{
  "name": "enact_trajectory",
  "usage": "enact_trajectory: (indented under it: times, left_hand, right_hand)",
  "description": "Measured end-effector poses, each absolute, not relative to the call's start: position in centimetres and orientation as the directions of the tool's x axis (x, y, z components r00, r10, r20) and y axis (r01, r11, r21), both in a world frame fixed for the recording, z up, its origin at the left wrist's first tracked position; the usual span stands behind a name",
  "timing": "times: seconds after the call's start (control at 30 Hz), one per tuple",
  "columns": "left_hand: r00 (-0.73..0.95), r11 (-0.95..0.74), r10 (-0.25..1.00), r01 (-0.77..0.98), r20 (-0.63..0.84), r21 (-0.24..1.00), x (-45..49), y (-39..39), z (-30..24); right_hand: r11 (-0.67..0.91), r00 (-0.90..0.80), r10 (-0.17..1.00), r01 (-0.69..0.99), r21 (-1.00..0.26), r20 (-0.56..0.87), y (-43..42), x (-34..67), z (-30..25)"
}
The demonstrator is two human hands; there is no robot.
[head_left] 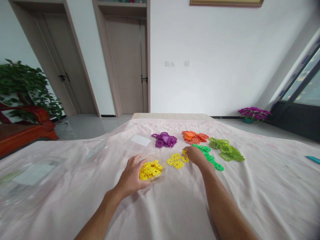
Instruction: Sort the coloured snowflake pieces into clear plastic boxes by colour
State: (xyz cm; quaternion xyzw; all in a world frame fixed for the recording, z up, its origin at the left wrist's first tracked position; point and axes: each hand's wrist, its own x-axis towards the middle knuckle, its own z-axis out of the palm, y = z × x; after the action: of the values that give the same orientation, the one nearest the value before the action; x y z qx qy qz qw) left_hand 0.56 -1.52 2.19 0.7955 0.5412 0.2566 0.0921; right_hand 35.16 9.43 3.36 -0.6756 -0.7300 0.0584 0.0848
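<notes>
My left hand point(133, 175) wraps around the near left side of a clear plastic box point(163, 171) that rests on the cloth. Inside it lies a heap of yellow snowflake discs point(150, 169). To the right of the box, my right hand point(193, 154) is closed with its fingertips at a yellow snowflake disc point(184, 152), partly hidden by the fingers. Several loose yellow discs point(178, 164) lie flat just left of those fingers. Green discs point(206, 153) spread beside and partly behind my right hand.
Piles of purple point(165, 139), orange point(194, 137) and lime-green discs point(226, 149) lie farther back. Clear plastic containers point(32, 173) stand on the left, and another clear container with a white label point(140, 140) sits behind the box. A blue object point(313, 159) lies far right on the pale cloth point(175, 206).
</notes>
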Motion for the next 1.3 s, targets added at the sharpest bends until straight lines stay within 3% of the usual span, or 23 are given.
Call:
enact_trajectory:
  times: [0.07, 0.2, 0.33, 0.47, 0.57, 0.67, 0.77, 0.87, 0.93, 1.1, 1.3]
  left_hand:
    - [0.277, -0.387, 0.914, 0.817, 0.297, 0.427, 0.6, -1.5, 2.2]
    - [0.278, -0.385, 0.915, 0.82, 0.293, 0.423, 0.6, -1.5, 2.2]
    - [0.283, -0.405, 0.904, 0.808, 0.321, 0.427, 0.6, -1.4, 2.0]
    - [0.286, -0.402, 0.906, 0.812, 0.313, 0.424, 0.6, -1.4, 2.0]
    - [0.289, -0.403, 0.905, 0.818, 0.313, 0.411, 0.5, -1.4, 2.0]
    - [0.289, -0.407, 0.901, 0.819, 0.322, 0.404, 0.5, -1.3, 1.9]
    - [0.291, -0.414, 0.898, 0.814, 0.331, 0.407, 0.5, -1.3, 1.8]
    - [0.291, -0.415, 0.898, 0.81, 0.331, 0.414, 0.5, -1.3, 1.8]
    - [0.289, -0.416, 0.897, 0.808, 0.335, 0.417, 0.5, -1.3, 1.8]
    - [0.287, -0.416, 0.897, 0.805, 0.336, 0.422, 0.6, -1.4, 2.0]
    - [0.285, -0.397, 0.909, 0.815, 0.306, 0.422, 0.7, -1.5, 2.3]
  right_hand:
    - [0.141, -0.105, 0.986, 0.943, -0.302, 0.132, 9.3, 34.7, 4.0]
    - [0.428, -0.275, 0.898, 0.722, -0.544, 0.343, 8.3, 32.0, 5.9]
    - [0.574, -0.377, 0.819, 0.538, -0.617, 0.433, 6.5, 27.9, 7.2]
    - [0.627, -0.569, 0.751, 0.458, -0.63, 0.335, 5.5, 25.7, 6.9]
    - [0.543, -0.542, 0.809, 0.538, -0.645, 0.229, 6.0, 26.6, 6.2]
    - [0.437, -0.393, 0.896, 0.702, -0.562, 0.206, 7.2, 28.9, 5.5]
    - [0.289, -0.281, 0.957, 0.888, -0.356, 0.075, 8.2, 31.2, 4.6]
    - [0.204, -0.221, 0.973, 0.957, -0.206, -0.061, 8.6, 32.0, 3.8]
    - [0.187, -0.199, 0.977, 0.97, -0.154, -0.07, 8.5, 31.8, 3.4]
    - [0.116, -0.118, 0.993, 0.99, -0.085, -0.008, 8.2, 30.5, 3.0]
    - [0.081, -0.085, 0.996, 0.985, -0.152, -0.019, 8.8, 30.6, 2.2]
